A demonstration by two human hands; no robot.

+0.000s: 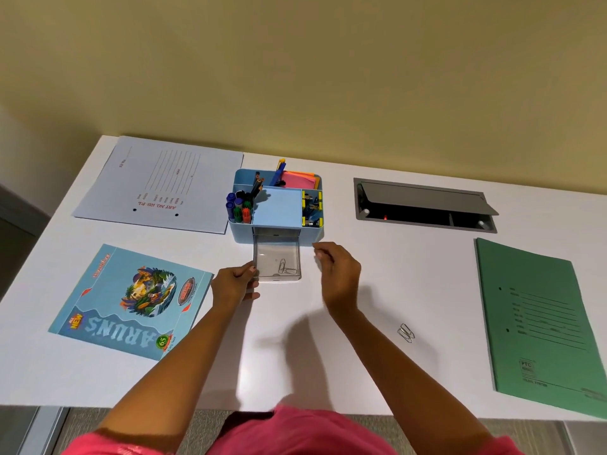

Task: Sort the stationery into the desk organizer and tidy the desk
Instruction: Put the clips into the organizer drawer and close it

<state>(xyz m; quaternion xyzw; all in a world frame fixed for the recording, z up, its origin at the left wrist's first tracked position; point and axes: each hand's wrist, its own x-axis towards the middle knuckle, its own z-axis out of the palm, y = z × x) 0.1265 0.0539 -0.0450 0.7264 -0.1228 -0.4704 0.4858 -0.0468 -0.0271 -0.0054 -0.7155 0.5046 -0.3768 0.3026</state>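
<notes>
1. A white desk (328,356) is seen from above, with two bare arms reaching forward from a person in a pink top (295,435)
2. At the desk's far middle stands a light blue plastic desk organizer (277,208), its compartments holding markers, pencils, coloured sticky notes and binder clips
3. A clear plastic drawer (276,261) is pulled out from the organizer's front toward the person; paper clips (285,267) lie inside it
4. The left hand (235,284) rests on the desk at the drawer's near left corner, fingers curled and thumb pressed against the drawer, gripping it
5. The right hand (338,274) hovers just right of the drawer, wrist raised, fingertips drawn loosely together; blur hides whether it pinches anything
6. Two silver metal paper clips (406,333) lie loose on the desk, right of the right forearm
7. A pale blue file folder (164,182) lies far left, a blue illustrated notebook (131,303) near left, and a green file folder (542,326) at the right edge
8. A grey cable hatch (425,205) sits open in the desk, beyond the green folder
</notes>
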